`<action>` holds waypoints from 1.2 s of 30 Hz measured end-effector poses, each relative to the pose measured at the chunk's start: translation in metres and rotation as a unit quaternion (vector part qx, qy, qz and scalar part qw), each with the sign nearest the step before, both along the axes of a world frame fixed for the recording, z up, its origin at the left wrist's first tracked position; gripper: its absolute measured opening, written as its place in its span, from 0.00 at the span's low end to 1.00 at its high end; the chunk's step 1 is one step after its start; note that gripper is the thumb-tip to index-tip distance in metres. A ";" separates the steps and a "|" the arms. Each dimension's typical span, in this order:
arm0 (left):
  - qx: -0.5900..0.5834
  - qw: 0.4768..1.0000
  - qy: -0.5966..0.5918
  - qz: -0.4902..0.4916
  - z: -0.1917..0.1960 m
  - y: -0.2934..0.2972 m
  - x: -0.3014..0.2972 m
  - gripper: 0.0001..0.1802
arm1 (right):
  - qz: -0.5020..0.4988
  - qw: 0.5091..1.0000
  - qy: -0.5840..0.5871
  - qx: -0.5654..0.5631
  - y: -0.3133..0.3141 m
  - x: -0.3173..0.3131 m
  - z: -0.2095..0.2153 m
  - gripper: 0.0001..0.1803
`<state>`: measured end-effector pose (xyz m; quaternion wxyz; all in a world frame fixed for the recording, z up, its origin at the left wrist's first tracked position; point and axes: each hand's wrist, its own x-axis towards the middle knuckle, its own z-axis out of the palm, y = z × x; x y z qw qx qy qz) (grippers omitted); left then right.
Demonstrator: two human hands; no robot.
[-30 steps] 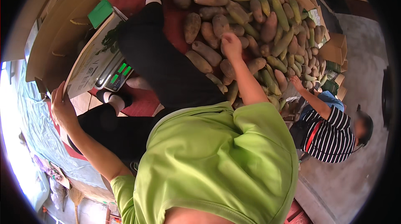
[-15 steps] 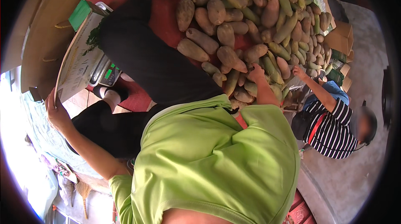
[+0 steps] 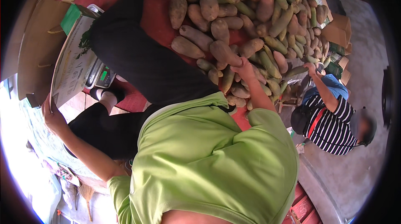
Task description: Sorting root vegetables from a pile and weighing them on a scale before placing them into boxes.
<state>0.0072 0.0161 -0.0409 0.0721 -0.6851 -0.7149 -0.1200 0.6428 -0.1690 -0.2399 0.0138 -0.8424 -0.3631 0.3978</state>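
Observation:
My right hand (image 3: 244,70) is closed on the near end of a brown, oblong, cucumber-like gourd (image 3: 224,52), which lies tilted at the near left side of a large heap. The heap mixes brown, rough-skinned gourds with longer green ones (image 3: 282,22). Far to the left, my left hand (image 3: 53,117) grips the near edge of an open cardboard box (image 3: 69,77), fingers hooked over its wall. Inside the box is hidden from this angle. A digital scale (image 3: 101,75) with a lit green display stands beside the box, partly covered by my leg.
At the right a person (image 3: 332,130) in a striped shirt holds a green gourd (image 3: 295,72) over the heap. More cardboard boxes (image 3: 336,29) stand behind it. My black-trousered leg (image 3: 154,65) stretches between box and heap over the red ground covering (image 3: 158,19). A broom (image 3: 87,194) is at lower left.
My right hand has closed on the brown gourd's end and shifted slightly left. The other person's hand now holds a green gourd. My left hand stays on the box edge.

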 end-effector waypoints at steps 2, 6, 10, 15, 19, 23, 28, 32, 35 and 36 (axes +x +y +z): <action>0.002 1.000 -0.005 -0.005 0.000 0.001 0.000 0.12 | -0.040 0.993 0.073 0.088 0.004 0.001 0.004 0.32; 0.002 1.000 0.005 -0.003 0.001 0.001 0.002 0.12 | -0.257 0.920 0.242 0.173 0.045 -0.018 0.023 0.24; 0.003 1.000 0.004 0.004 0.002 -0.002 0.004 0.12 | -0.237 0.934 0.251 0.094 0.047 -0.018 0.008 0.20; 0.010 1.000 -0.010 -0.013 0.001 0.001 0.008 0.12 | 0.143 0.979 -0.108 -0.095 -0.021 0.001 -0.085 0.25; 0.012 0.999 0.005 -0.033 -0.005 0.003 -0.003 0.12 | -0.062 0.986 -0.127 -0.085 -0.031 -0.005 -0.097 0.37; 0.000 1.000 -0.005 -0.012 -0.007 -0.002 -0.016 0.13 | -0.053 0.987 -0.110 -0.103 -0.008 -0.013 -0.095 0.40; 0.005 1.000 0.010 -0.009 -0.009 -0.002 -0.014 0.13 | -0.113 0.982 -0.065 -0.134 0.010 -0.006 -0.094 0.37; 0.003 1.000 -0.012 -0.020 -0.011 0.000 -0.017 0.14 | -0.107 0.984 -0.079 -0.122 0.008 -0.005 -0.095 0.35; 0.001 1.000 -0.002 -0.020 -0.010 0.001 -0.016 0.14 | -0.084 0.981 -0.108 -0.138 0.010 -0.006 -0.094 0.33; 0.001 1.000 -0.001 -0.018 -0.010 0.000 -0.016 0.14 | -0.062 0.979 -0.119 -0.155 0.010 -0.012 -0.091 0.30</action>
